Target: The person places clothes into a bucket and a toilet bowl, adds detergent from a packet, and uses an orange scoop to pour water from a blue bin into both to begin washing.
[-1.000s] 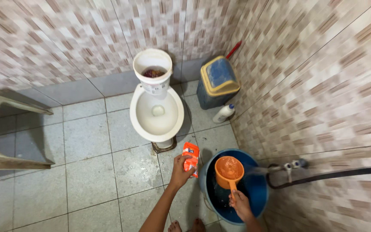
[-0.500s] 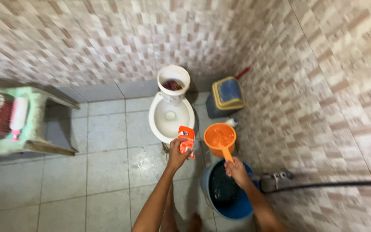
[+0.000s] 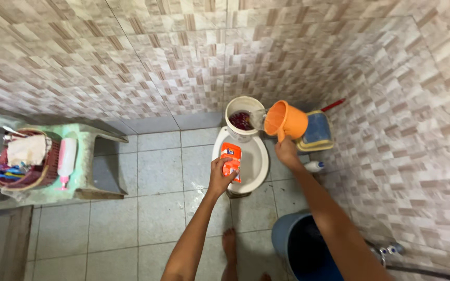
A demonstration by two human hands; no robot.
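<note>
My right hand [image 3: 286,152] grips the handle of an orange plastic dipper [image 3: 284,120], tilted so that water streams from it into a white bucket [image 3: 244,111]. That bucket stands at the back of a white toilet bowl [image 3: 252,167] and holds dark red cloth. My left hand [image 3: 219,176] holds an orange packet [image 3: 231,160] upright over the front of the toilet bowl.
A large blue bucket [image 3: 302,251] stands on the floor at the lower right, by a wall tap [image 3: 387,250] and hose. A blue bin with a yellow lid [image 3: 316,132] and a white bottle [image 3: 313,166] lie right of the toilet. A green stool [image 3: 86,158] carries a basket [image 3: 25,171] of toiletries at left.
My right hand lifted the dipper of water out of the blue bucket, carried it up to the white bucket and tipped it. My left hand stayed shut on the packet. The view shifted left.
</note>
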